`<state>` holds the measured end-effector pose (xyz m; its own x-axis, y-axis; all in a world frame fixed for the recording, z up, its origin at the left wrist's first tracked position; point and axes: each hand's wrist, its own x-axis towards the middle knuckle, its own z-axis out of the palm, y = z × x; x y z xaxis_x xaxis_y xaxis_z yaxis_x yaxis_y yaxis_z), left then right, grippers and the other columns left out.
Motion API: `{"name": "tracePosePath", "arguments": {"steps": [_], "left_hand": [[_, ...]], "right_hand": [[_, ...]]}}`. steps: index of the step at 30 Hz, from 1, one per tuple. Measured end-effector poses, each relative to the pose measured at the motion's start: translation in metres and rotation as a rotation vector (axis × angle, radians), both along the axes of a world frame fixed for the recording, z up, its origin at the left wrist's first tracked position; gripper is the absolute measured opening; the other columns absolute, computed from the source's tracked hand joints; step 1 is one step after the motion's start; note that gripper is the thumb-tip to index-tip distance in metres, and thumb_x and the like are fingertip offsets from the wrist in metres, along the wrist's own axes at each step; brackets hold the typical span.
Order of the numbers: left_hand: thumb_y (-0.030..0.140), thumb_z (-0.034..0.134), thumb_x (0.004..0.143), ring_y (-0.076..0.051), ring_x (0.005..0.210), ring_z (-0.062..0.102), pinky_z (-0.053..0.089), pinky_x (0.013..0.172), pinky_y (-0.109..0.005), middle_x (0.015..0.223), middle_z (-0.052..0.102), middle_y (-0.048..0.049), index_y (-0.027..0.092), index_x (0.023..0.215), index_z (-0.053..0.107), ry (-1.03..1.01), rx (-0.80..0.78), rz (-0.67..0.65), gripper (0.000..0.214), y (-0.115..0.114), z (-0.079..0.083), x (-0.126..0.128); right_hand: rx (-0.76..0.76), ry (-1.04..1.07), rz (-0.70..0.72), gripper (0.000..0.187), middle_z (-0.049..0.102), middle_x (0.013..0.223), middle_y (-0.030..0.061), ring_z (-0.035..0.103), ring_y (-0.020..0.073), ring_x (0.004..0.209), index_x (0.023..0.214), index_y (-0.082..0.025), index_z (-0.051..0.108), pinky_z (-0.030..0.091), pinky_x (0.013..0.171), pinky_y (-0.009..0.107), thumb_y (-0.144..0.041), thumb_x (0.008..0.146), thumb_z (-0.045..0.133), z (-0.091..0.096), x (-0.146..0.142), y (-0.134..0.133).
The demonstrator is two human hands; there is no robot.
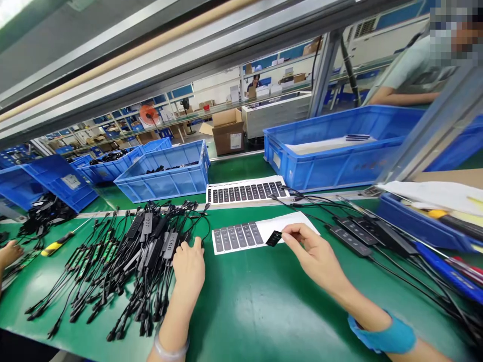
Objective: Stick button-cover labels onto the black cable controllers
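Observation:
My right hand (315, 254) pinches a small black sticker (273, 238) between thumb and fingers, just off the edge of a white sticker sheet (264, 231) that carries several more grey-black labels. My left hand (188, 269) rests on the green table, fingers curled at the right edge of a big pile of black cabled controllers (124, 256); whether it grips one is hidden. A second, full sticker sheet (247, 192) lies farther back.
Several finished controllers with cables (362, 236) lie to the right. Blue bins (166, 171) (332, 146) stand along the back. A blue tray with papers and tools (430, 216) sits at the right edge. Another person's hand (9, 251) shows at far left; a co-worker (415, 70) leans at the back right.

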<state>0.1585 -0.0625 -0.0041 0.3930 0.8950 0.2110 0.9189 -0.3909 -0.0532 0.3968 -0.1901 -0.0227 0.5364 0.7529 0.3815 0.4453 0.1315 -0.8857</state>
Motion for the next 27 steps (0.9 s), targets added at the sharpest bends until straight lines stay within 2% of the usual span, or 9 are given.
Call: {"name": "tracePosePath", "arguments": {"steps": [3,5,9,11,13,16,20,23,27], "left_hand": [[0.031,0.032,0.096,-0.021,0.065,0.057,0.044,0.059,-0.031,0.087,0.055,-0.0099,0.021,0.125,0.054,-0.134,-0.056,-0.025,0.038,-0.002,0.007,0.007],[0.035,0.033,0.097,-0.021,0.072,0.059,0.046,0.063,-0.032,0.098,0.055,-0.0098,0.023,0.132,0.047,-0.419,-0.181,-0.074,0.040,-0.004,0.009,0.011],[0.030,0.055,0.085,-0.019,0.083,0.058,0.048,0.072,-0.030,0.105,0.059,-0.0093,0.017,0.126,0.051,-1.115,-0.753,-0.179,0.043,-0.015,0.004,0.023],[0.020,0.066,0.073,-0.017,0.086,0.058,0.047,0.078,-0.029,0.107,0.061,-0.0090,0.015,0.117,0.056,-1.371,-1.067,-0.197,0.045,-0.024,0.000,0.030],[0.013,0.072,0.065,-0.016,0.090,0.059,0.046,0.087,-0.029,0.105,0.063,-0.0081,0.015,0.116,0.056,-1.542,-1.282,-0.198,0.053,-0.035,-0.003,0.037],[0.015,0.078,0.066,-0.018,0.091,0.065,0.046,0.092,-0.035,0.101,0.065,-0.0068,0.020,0.130,0.044,-1.603,-1.470,-0.163,0.072,-0.051,-0.007,0.043],[0.020,0.080,0.068,-0.022,0.087,0.068,0.050,0.082,-0.038,0.103,0.066,-0.0097,0.023,0.134,0.039,-1.483,-1.637,-0.236,0.079,-0.066,-0.013,0.047],[0.021,0.081,0.068,-0.023,0.086,0.069,0.050,0.080,-0.037,0.105,0.067,-0.0131,0.020,0.132,0.040,-1.430,-1.689,-0.316,0.076,-0.071,-0.018,0.049],[0.020,0.082,0.068,-0.025,0.089,0.069,0.050,0.082,-0.039,0.107,0.068,-0.0151,0.019,0.133,0.038,-1.415,-1.716,-0.313,0.078,-0.073,-0.021,0.050]], "right_hand": [[-0.001,0.092,0.061,0.022,0.059,0.082,0.0035,0.057,0.0198,0.076,0.087,-0.022,0.056,0.046,0.070,0.032,-0.044,0.088,0.055,0.000,-0.006,-0.001],[-0.002,0.144,0.099,0.021,0.057,0.081,0.0026,0.057,0.0183,0.073,0.089,-0.022,0.054,0.046,0.068,0.030,-0.043,0.087,0.056,0.002,-0.011,-0.003],[0.001,0.245,0.160,0.022,0.053,0.078,0.0004,0.053,0.0147,0.066,0.090,-0.022,0.053,0.046,0.062,0.027,-0.043,0.085,0.059,0.008,-0.019,-0.006],[-0.002,0.320,0.189,0.024,0.051,0.076,-0.0006,0.051,0.0134,0.063,0.089,-0.022,0.052,0.046,0.059,0.026,-0.044,0.085,0.060,0.009,-0.022,-0.006],[0.005,0.402,0.211,0.026,0.050,0.074,-0.0015,0.050,0.0125,0.061,0.089,-0.022,0.051,0.046,0.056,0.025,-0.045,0.085,0.061,0.007,-0.024,-0.006],[0.024,0.501,0.236,0.026,0.048,0.071,-0.0035,0.049,0.0107,0.058,0.088,-0.021,0.050,0.044,0.055,0.024,-0.045,0.086,0.060,0.002,-0.026,-0.005],[0.015,0.552,0.271,0.025,0.047,0.071,-0.0053,0.046,0.0071,0.053,0.087,-0.021,0.049,0.041,0.052,0.021,-0.042,0.086,0.062,0.000,-0.030,-0.007],[-0.053,0.568,0.310,0.029,0.046,0.069,-0.0061,0.046,0.0063,0.050,0.088,-0.020,0.048,0.041,0.048,0.020,-0.043,0.083,0.066,0.003,-0.033,-0.009],[-0.130,0.587,0.340,0.033,0.047,0.069,-0.0049,0.045,0.0068,0.050,0.087,-0.020,0.049,0.041,0.043,0.019,-0.045,0.080,0.069,0.005,-0.037,-0.010]]}}
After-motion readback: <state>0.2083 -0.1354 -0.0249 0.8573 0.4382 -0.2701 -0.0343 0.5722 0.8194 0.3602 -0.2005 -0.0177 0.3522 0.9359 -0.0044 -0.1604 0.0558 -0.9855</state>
